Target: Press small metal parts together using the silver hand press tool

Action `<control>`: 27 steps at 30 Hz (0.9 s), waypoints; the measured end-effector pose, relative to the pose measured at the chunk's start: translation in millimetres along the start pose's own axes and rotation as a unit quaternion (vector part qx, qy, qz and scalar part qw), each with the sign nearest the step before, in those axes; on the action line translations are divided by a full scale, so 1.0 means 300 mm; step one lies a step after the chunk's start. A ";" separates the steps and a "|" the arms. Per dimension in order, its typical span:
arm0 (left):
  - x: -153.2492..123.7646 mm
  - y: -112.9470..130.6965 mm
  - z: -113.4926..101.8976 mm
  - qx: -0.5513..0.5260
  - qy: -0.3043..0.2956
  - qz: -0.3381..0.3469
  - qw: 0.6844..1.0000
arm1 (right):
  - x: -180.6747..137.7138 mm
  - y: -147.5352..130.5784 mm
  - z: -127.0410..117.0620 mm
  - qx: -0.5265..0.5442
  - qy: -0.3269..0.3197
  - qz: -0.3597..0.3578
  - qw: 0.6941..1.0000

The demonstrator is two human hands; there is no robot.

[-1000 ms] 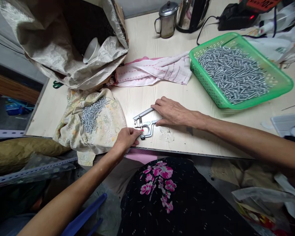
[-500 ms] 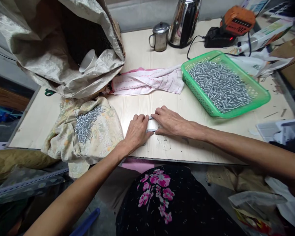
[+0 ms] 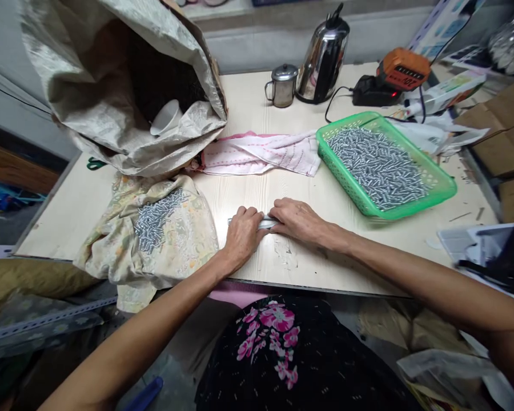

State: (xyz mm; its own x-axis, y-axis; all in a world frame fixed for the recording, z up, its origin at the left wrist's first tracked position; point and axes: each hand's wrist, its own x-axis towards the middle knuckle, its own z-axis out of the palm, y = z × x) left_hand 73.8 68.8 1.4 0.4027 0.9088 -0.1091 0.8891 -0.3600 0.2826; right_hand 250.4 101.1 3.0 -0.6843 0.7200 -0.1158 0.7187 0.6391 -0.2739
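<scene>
Near the front edge of the table, my left hand (image 3: 243, 235) and my right hand (image 3: 297, 220) face each other. Between them are slim, silvery-grey strips (image 3: 265, 223), gripped at either end by closed fingers and thumbs. Whether these are solid bars or rows of small pins I cannot tell, since the fingers cover much of them. To the left, a heap of small shiny metal pins (image 3: 156, 222) lies on a crumpled floral cloth (image 3: 188, 240). Many similar pins (image 3: 377, 165) fill a green plastic basket (image 3: 441, 191) to the right.
A large woven sack (image 3: 85, 114) with a white cup (image 3: 167, 118) in its mouth stands at the back left. Behind my hands lie a pink-and-white towel (image 3: 261, 154), a lidded metal mug (image 3: 282, 85) and a steel kettle (image 3: 324, 60). An orange battery (image 3: 402, 69) sits on a charger.
The strips, earlier spaced apart between my hands, are now close together. Both hands have stayed around the same spot on the table. The camera view has tilted slightly upward.
</scene>
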 end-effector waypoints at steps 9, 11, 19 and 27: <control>-0.224 -0.135 -0.170 -0.098 0.228 -0.143 0.958 | -0.105 -0.089 0.022 -0.019 0.167 -0.058 0.984; -0.286 -0.134 -0.151 -0.084 0.199 -0.190 0.958 | -0.112 -0.137 0.031 -0.025 0.145 -0.038 0.988; -0.222 -0.048 -0.015 -0.065 0.078 -0.276 0.956 | -0.115 -0.205 0.123 -0.037 0.102 0.102 0.989; -0.145 -0.072 -0.093 -0.087 -0.062 -0.287 0.952 | -0.107 -0.190 0.151 -0.019 0.136 0.129 0.982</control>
State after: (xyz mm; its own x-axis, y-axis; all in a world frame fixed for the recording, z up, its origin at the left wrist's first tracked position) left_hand 30.9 43.0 26.7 -0.1061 0.9096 -0.4017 0.9257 0.2379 0.2941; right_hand 226.0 29.2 -20.9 -0.4239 0.9018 0.0839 0.8717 0.4313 -0.2328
